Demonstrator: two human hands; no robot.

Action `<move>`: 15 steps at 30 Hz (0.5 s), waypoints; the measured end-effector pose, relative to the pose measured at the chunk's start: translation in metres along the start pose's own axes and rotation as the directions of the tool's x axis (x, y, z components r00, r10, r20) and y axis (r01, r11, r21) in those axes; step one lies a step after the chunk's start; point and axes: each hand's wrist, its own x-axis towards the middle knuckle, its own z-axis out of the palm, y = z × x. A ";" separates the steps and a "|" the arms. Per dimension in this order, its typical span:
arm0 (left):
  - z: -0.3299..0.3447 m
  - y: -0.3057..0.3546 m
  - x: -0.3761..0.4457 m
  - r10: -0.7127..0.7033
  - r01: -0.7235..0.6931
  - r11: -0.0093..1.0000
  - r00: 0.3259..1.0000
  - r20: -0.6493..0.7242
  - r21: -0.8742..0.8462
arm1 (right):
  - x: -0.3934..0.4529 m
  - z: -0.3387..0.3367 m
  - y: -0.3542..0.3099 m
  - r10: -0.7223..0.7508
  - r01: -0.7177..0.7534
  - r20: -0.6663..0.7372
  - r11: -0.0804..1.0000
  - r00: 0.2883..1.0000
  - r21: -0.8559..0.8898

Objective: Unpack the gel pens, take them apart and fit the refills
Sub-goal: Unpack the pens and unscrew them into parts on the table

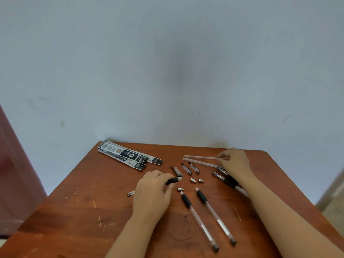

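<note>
Here, left hand holds a pen barrel — right hand pinches a refill.

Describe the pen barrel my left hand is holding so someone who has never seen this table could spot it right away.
Start at the brown wooden table against the pale wall and find the left hand near its middle. The pen barrel sticks out of that fist, black rubber grip pointing right toward three small metal tips. Unlike the two barrels lying loose nearer the front edge, it is gripped in the hand.
</note>
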 end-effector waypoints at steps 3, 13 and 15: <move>0.001 0.000 0.000 0.003 -0.003 1.000 1.000 0.009 0.004 | 0.001 0.003 0.002 -0.002 0.002 0.020 1.000 1.000 0.001; 0.002 0.001 0.000 0.008 -0.009 1.000 1.000 0.014 0.023 | 0.010 0.007 0.000 0.048 -0.031 0.179 0.995 0.983 -0.097; 0.003 0.001 0.000 0.015 -0.015 1.000 1.000 0.006 0.013 | 0.010 0.006 0.001 0.048 -0.031 0.188 0.995 0.981 -0.096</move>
